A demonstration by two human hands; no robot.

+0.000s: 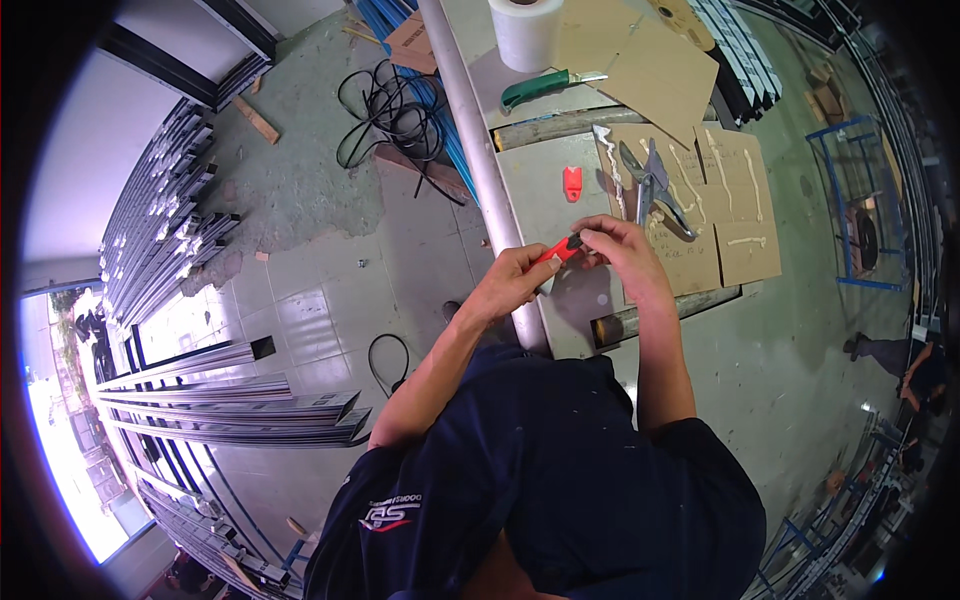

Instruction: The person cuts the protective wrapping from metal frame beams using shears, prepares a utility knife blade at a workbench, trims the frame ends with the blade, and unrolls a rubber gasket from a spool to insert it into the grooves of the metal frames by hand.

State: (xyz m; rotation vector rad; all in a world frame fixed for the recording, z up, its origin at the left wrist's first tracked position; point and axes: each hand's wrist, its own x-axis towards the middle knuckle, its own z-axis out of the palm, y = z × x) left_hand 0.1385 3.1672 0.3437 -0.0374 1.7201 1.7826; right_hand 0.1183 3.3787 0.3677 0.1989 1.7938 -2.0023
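Note:
Over the near left part of the workbench (540, 215), my left hand (512, 280) grips a small red tool with a black end (562, 251). My right hand (625, 255) has its fingertips closed at the black end of that same tool; what exactly they pinch is too small to make out. A flat red plastic piece with a hole (572, 185) lies on the bench just beyond my hands. Farther right, snips with grey handles (652, 185) rest on cardboard (745, 205) streaked with cream-coloured beads.
Toward the back lie a green-handled knife (540, 90), a roll of clear film (525, 35) and a brown cardboard sheet (640, 60). A black cable (400, 120) is coiled on the floor to the left. Metal profiles (240, 410) jut out at lower left. Another person (915, 375) is far right.

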